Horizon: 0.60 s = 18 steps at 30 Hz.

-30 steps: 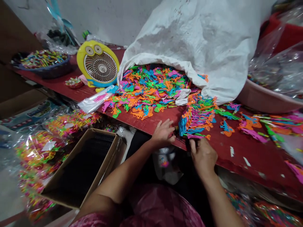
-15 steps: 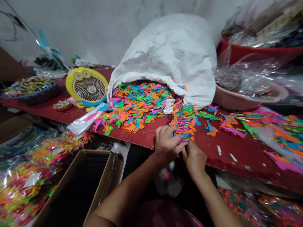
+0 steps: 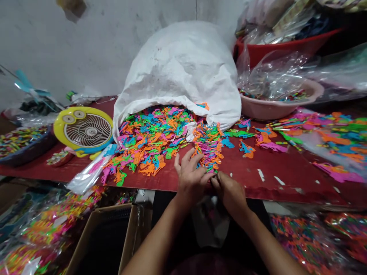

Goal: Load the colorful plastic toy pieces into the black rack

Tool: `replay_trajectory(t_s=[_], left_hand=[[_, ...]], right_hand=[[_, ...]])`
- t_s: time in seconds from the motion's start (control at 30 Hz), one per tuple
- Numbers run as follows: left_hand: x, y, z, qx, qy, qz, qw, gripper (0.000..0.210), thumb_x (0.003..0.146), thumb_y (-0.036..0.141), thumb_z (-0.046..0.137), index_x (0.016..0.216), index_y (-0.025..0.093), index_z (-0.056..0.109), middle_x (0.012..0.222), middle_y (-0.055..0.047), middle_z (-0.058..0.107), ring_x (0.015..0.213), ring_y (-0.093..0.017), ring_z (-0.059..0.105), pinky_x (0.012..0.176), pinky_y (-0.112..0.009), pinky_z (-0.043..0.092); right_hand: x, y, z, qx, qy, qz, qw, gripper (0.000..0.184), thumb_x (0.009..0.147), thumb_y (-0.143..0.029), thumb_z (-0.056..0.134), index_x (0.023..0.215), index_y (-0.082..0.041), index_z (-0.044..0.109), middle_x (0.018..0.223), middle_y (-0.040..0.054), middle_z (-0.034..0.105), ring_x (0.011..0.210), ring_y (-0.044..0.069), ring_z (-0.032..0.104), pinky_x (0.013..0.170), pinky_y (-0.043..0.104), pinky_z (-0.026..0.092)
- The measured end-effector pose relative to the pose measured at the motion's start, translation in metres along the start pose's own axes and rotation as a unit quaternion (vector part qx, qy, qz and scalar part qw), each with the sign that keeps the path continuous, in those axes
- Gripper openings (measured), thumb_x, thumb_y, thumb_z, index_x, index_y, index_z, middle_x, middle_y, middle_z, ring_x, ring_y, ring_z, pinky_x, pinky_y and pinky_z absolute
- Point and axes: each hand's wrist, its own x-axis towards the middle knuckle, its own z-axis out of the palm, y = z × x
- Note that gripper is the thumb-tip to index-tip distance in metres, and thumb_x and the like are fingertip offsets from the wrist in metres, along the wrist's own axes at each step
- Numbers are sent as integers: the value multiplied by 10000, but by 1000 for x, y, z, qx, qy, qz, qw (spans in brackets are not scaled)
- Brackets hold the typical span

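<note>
Toys (image 3: 207,147), thin plastic pistol shapes, lay in a packed row running back from the tabletop's (image 3: 258,164) front edge! Left hand (image 3: 190,179) spread its fingers wide over the near end; right hand (image 3: 232,191) came close beside it, its fingertips too hidden to tell their grip. Behind, a wrinkled white sack (image 3: 177,65) gaped, spilling a bright heap (image 3: 160,133) of more. Toward the back edge, a pink basin (image 3: 266,110) carried clear film (image 3: 278,80); at the left end, a dark basin (image 3: 34,151) brimmed. Below, a cardboard box (image 3: 128,231) held something black (image 3: 103,240), and a white slip (image 3: 60,220) blurred past reading.
</note>
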Motion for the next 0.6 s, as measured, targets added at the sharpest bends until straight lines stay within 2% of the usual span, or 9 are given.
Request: replay_trajectory(t_s=[0.07,0.13,0.23,0.3,0.5,0.6], left_hand=[[4,1,-6,13,-21,16,1000,185,843,419,738,732,271,723,1260,-16,698,1351,-326,495,1177,-678,150],[9,3,-12,23,-31,31,999,159,825,407,761,771,265,715,1251,-32,699,1350,-329,494,1182,-679,126],[16,8,-20,22,-44,42,998,162,803,403,784,866,272,712,1253,-49,692,1357,-317,487,1191,-651,141],[20,10,-22,18,-49,47,998,164,809,409,779,878,277,710,1262,-46,686,1363,-304,481,1199,-628,148],[30,10,-24,7,-74,67,995,96,873,348,720,855,256,697,1234,-22,698,1367,-271,478,1208,-586,159],[33,9,-27,-4,-88,73,993,93,880,332,711,850,246,692,1226,-24,698,1358,-266,485,1198,-571,188]], right_hand=[[3,6,-7,74,-19,15,997,254,946,-385,489,793,-199,571,688,11,610,610,148,540,568,256,330],[7,13,-14,160,-53,65,984,200,887,-375,535,813,-196,587,645,-12,578,574,138,518,543,244,354],[13,21,-21,289,-93,136,943,225,826,-384,566,887,-175,620,639,-14,595,543,130,534,511,232,396],[16,23,-23,338,-100,157,922,232,788,-381,594,876,-168,621,641,-8,613,536,127,549,497,228,403],[17,19,-22,346,-94,176,917,252,780,-388,572,877,-163,633,585,-17,590,517,126,528,477,223,364],[16,15,-21,345,-89,152,922,248,786,-376,549,883,-167,641,620,-17,589,544,124,524,500,224,366]])
